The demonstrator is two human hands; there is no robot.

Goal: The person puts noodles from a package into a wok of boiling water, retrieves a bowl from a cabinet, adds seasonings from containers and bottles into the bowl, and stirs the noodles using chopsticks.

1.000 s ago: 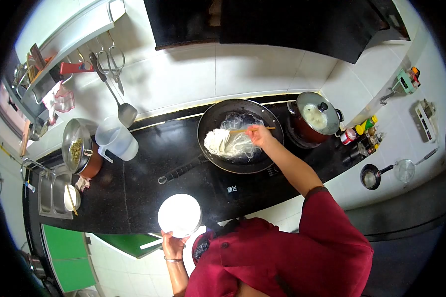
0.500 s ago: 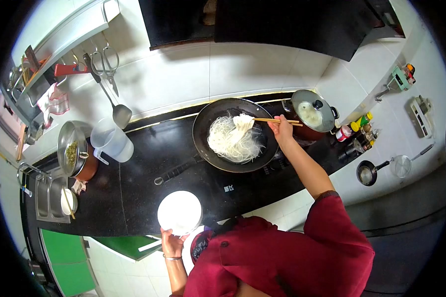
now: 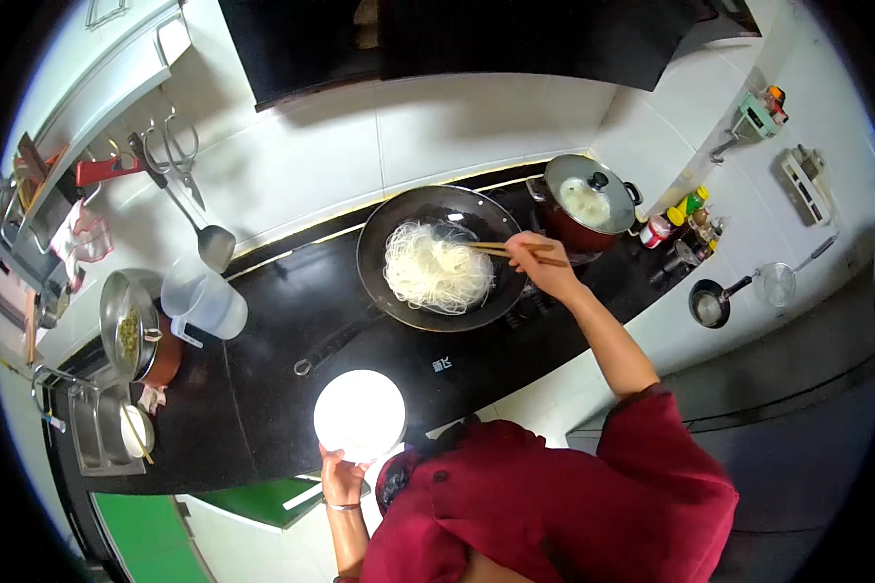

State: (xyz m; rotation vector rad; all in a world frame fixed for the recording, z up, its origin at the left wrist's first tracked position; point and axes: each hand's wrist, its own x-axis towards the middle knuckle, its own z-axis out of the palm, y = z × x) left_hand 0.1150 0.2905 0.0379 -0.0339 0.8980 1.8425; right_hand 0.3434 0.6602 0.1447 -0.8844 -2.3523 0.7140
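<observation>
- The long, glossy black counter (image 3: 272,303) bears the cookware
- The wide, round, dark metal wok (image 3: 445,205) sits toward its back, just left of a red-brown, glass-lidded pot (image 3: 571,226)
- The tangled mound of thin white noodles (image 3: 436,272) lies inside the wok; it is best worked with small lifts and turns from underneath, strands kept within the rim
- The round, bright white dish (image 3: 360,416) is near the counter's front edge, apart from the wok; holding it level seems wise
- The person's left hand (image 3: 342,478) pinches the dish's near edge, some fingers hidden
- The person's right hand (image 3: 542,264) closes around slim, light-brown wooden chopsticks (image 3: 489,249); a relaxed grip should spare the strands
- The chopsticks' tips reach the noodles; whether they nip any cannot be told
</observation>
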